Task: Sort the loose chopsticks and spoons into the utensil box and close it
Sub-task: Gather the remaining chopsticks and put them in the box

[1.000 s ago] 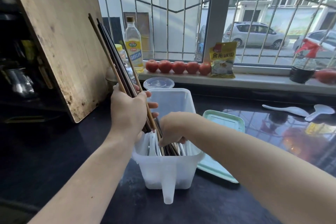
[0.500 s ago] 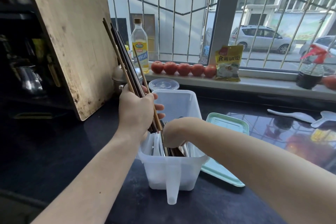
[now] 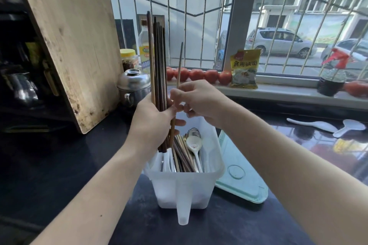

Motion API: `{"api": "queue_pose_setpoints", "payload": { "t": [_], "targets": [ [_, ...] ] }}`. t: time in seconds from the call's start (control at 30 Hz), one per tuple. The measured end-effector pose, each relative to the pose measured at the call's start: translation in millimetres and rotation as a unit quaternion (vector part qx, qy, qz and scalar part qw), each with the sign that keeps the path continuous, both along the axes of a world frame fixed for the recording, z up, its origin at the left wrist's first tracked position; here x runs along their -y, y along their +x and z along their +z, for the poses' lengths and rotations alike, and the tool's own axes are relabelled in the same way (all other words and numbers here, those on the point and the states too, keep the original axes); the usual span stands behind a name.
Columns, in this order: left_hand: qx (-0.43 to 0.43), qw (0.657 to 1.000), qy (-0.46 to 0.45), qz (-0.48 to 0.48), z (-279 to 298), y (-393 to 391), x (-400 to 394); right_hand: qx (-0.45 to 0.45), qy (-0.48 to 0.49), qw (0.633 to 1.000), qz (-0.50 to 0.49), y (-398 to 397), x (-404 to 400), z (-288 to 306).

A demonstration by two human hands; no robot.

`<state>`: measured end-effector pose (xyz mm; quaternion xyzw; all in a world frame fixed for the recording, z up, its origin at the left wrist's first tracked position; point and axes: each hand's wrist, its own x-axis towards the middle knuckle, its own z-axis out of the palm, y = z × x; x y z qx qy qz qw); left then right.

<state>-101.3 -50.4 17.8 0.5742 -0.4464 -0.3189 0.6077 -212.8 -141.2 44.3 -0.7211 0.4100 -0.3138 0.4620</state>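
While my left hand (image 3: 153, 121) grips a bundle of dark chopsticks (image 3: 159, 61) upright over the near-left part of the utensil box (image 3: 187, 187), I have my right hand (image 3: 201, 101) just beside it, its fingers pinching a single lighter chopstick (image 3: 179, 63) that stands almost vertical next to the bundle. The lower ends of the bundle dip just inside the box's left edge. The box is translucent white and open, sitting on the dark counter (image 3: 59, 165) in the near middle, with a spout-like handle sticking out of its near wall. Inside I see more chopsticks lying lengthwise, and spoons (image 3: 194, 143) with their bowls toward the far end. The pale green lid (image 3: 239, 183) lies flat on the counter just right of the box, touching or nearly touching its side; I cannot tell which. Far right on the counter, well apart from the box, two white spoons (image 3: 326, 126) lie loose. To the left a wooden cutting board (image 3: 73, 49) leans upright, with a steel pot (image 3: 133, 85) beside it. A row of tomatoes (image 3: 201, 74) and a yellow packet (image 3: 245, 68) sit on the windowsill beyond.
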Motion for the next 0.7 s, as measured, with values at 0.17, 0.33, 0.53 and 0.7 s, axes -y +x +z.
{"api": "queue_pose_setpoints", "payload": {
  "t": [0.17, 0.33, 0.53, 0.7],
  "targets": [
    [-0.053, 0.995, -0.023, 0.083, -5.5, 5.2, 4.4, -0.085, -0.196, 0.964, -0.158, -19.1, 15.6, 14.3],
    [-0.036, 0.993, -0.042, 0.106, -11.8, 6.8, 13.0, -0.501, -0.14, 0.852, 0.055, 7.0, -13.0, -24.3],
    [-0.022, 0.995, -0.043, 0.082, -9.4, 5.0, 11.6, -0.519, -0.18, 0.836, 0.014, 9.3, -0.8, -18.7],
    [-0.017, 1.0, -0.024, 0.01, -3.2, 3.8, 1.9, -0.171, -0.14, 0.974, -0.039, -13.9, 4.6, 24.6]
  ]
}}
